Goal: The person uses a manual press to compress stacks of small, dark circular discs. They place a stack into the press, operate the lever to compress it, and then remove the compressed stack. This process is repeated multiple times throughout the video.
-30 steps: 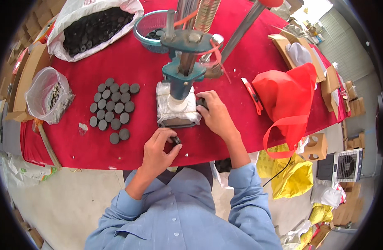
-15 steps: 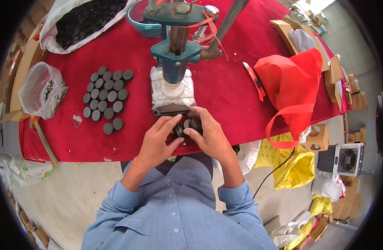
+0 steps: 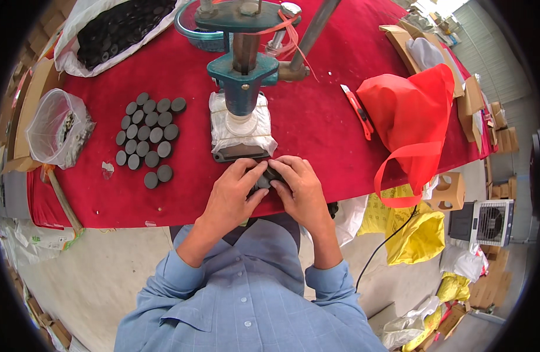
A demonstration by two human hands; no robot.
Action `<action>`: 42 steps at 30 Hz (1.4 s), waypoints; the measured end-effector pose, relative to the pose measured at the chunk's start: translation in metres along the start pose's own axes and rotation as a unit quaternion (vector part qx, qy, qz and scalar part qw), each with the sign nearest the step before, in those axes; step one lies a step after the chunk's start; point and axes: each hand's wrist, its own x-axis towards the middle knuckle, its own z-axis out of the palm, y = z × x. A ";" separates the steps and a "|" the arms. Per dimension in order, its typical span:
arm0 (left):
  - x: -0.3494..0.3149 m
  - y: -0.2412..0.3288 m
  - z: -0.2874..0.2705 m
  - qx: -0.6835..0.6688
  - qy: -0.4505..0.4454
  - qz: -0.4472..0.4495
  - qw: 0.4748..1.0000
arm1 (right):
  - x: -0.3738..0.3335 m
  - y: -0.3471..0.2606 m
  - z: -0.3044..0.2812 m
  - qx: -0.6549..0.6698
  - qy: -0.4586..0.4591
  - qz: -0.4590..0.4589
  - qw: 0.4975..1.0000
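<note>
Just in front of the press base, my hands meet over small black round caps (image 3: 262,181). My left hand (image 3: 232,190) is closed, thumb and fingertips pressed against the caps from the left. From the other side my right hand (image 3: 299,185) pinches them too; the fingers hide most of their shape and how many there are. A green hand press (image 3: 242,88) stands upright beyond my fingers, its ram down at a base (image 3: 239,132) wrapped in white cloth. Several dark grey round caps (image 3: 143,132) lie grouped on the table to the left.
The table has a red cloth (image 3: 317,129). At far left are a sack of black pieces (image 3: 67,53), a clear plastic bag (image 3: 44,126) and a wooden handle (image 3: 63,196). A blue bowl (image 3: 208,41) sits behind the press. Rightward lie a box cutter (image 3: 357,111) and red bag (image 3: 408,117).
My hands have drawn closer together. The dark pieces, seen between my fingers half a second ago, are now more covered, and the right hand has shifted leftward around them.
</note>
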 end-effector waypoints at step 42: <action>0.020 0.015 0.018 -0.069 -0.015 -0.017 0.997 | -0.005 0.011 -0.013 0.084 0.009 0.044 0.995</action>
